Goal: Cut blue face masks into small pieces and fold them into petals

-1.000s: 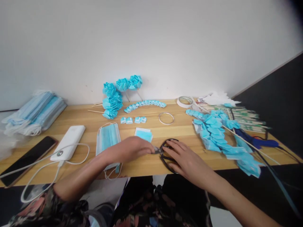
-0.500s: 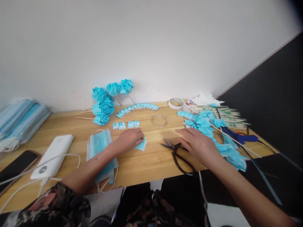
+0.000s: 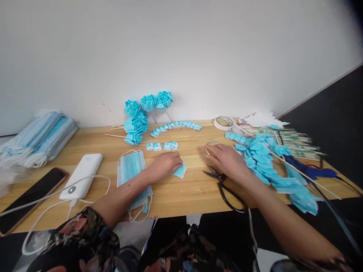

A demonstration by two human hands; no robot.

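My left hand (image 3: 166, 163) is closed, with its fingertips on a small blue square of mask fabric (image 3: 180, 172) at the table's middle. A whole blue face mask (image 3: 132, 166) lies under my left forearm. My right hand (image 3: 227, 158) is over a thin metal ring (image 3: 209, 143), fingers curled at its edge; the hand hides much of the ring. Just below that hand lie black-handled scissors (image 3: 230, 197), blades pointing left. Small folded blue pieces (image 3: 162, 146) sit in a short row beyond my left hand, with a curved row of more (image 3: 176, 126) behind.
Blue fabric flowers on sticks (image 3: 136, 121) rest near the wall. At left are stacked masks (image 3: 42, 136), a phone (image 3: 31, 198) and a cabled white power bank (image 3: 82, 175). At right are a tape roll (image 3: 223, 122), loose blue petals (image 3: 261, 158), wooden sticks (image 3: 300, 147) and a blue-handled tool (image 3: 317, 173).
My right hand has moved from above the scissors to the metal ring, which has shifted right along the table. My left hand stays at the blue square. The whole view has shifted.
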